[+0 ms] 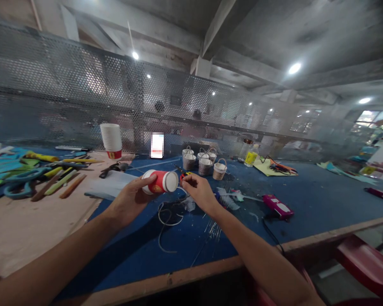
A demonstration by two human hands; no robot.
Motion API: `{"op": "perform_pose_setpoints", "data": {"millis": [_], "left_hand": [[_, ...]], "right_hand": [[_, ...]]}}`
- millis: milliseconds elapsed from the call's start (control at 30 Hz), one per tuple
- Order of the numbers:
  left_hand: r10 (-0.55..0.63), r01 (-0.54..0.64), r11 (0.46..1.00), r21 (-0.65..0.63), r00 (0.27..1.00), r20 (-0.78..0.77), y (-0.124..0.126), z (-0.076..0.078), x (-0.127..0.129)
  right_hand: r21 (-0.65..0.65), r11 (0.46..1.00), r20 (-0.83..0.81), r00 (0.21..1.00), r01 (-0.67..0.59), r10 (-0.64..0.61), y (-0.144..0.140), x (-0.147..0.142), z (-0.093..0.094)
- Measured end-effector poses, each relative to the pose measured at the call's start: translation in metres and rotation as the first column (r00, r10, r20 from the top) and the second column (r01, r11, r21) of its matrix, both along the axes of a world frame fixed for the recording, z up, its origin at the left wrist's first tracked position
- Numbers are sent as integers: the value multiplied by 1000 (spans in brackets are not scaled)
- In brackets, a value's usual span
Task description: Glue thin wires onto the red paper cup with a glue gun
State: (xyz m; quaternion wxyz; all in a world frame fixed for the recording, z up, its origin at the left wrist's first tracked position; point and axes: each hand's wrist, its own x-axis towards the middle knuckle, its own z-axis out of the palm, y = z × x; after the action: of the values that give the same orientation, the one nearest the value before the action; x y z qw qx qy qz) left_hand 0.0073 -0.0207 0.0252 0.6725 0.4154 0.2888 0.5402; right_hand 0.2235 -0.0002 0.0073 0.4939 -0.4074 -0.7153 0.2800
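The red and white paper cup (pixel 159 182) between the left hand's fingers (pixel 147 180) looks smooth and a little shiny. Under the fingers lies a matt blue cloth mat (pixel 322 191), soft and a bit rough. Below the right hand's fingers (pixel 187 178) curl thin white wires (pixel 169 221) of shiny metal. Beyond the fingertips stand small grey woven baskets (pixel 205 165), rough and dull.
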Motion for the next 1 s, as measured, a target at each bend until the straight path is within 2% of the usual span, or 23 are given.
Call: {"op": "perform_pose_setpoints", "data": {"millis": [167, 333, 467, 733, 1000], "left_hand": [[3, -3, 1000, -10, 1000, 15, 1, 0, 0], [34, -34, 999, -1, 997, 71, 2, 0, 0], [27, -26, 1000, -5, 998, 51, 3, 1, -2], [63, -61, 997, 57, 997, -45, 0, -2, 1], [12, 7, 991, 134, 990, -139, -4, -2, 3]], "right_hand": [[31, 1000, 14, 1000, 7, -8, -3, -2, 0], [129, 991, 67, 997, 22, -30, -6, -5, -3], [170, 984, 77, 995, 53, -67, -7, -4, -1], [144, 977, -25, 987, 159, -157, -3, 3, 8], [118, 980, -55, 986, 162, -157, 2, 6, 6]]}}
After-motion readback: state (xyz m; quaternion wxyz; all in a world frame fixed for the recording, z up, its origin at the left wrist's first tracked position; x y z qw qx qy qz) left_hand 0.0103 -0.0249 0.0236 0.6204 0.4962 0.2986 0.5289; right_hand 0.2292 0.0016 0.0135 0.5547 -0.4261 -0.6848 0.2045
